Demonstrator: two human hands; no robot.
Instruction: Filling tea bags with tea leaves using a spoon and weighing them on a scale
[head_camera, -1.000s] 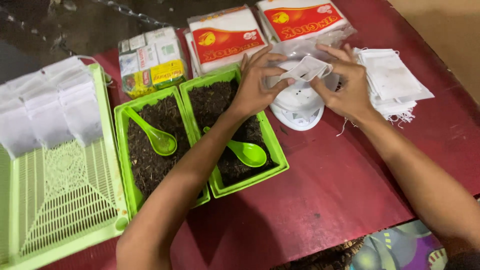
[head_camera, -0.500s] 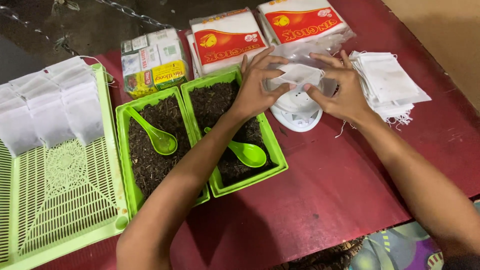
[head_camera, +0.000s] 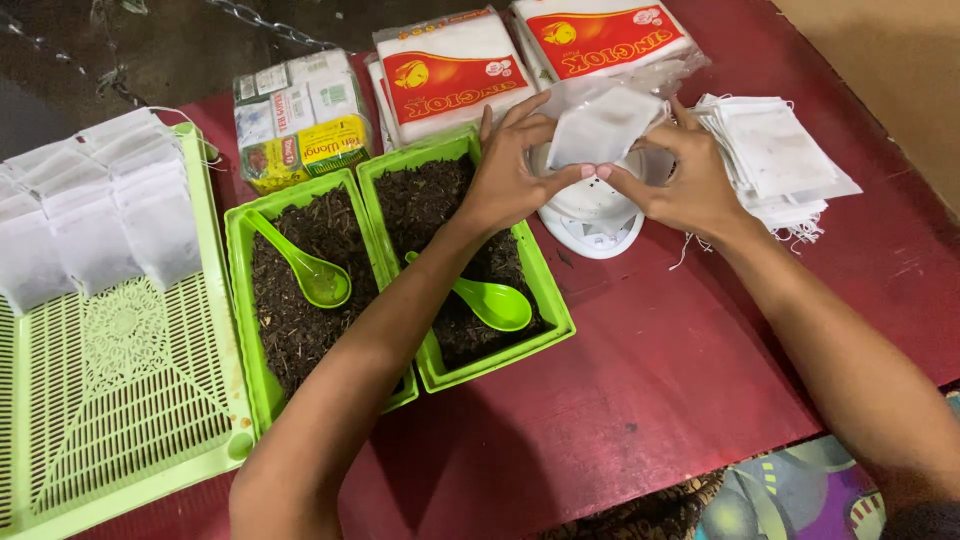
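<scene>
Fingers (head_camera: 560, 178) of both hands pinch 1 small white filter bag (head_camera: 600, 125) near the upper middle of the frame. The left hand (head_camera: 510, 180) grips its lower left edge between thumb and fingers; the right hand (head_camera: 680, 185) grips the right side, other fingers loosely spread. Together they hold the bag just above a white round scale (head_camera: 590, 215) on the red counter (head_camera: 680, 370), seemingly pulling its mouth open, though the opening itself cannot be seen.

Right of the hands lies a stack of flat empty bags (head_camera: 775, 150) with loose strings, within easy reach. Left of the scale, 2 green tubs (head_camera: 545, 310) sit side by side, each filled with dark loose tea and each with 1 green spoon (head_camera: 495, 300) resting in it. At far left, a green slatted tray (head_camera: 120, 400) carries rows of filled white bags (head_camera: 100, 220) along its upper end. Along the top edge sit 2 red-and-white packets (head_camera: 450, 70) and a clear-wrapped bundle of small boxes (head_camera: 300, 120).
</scene>
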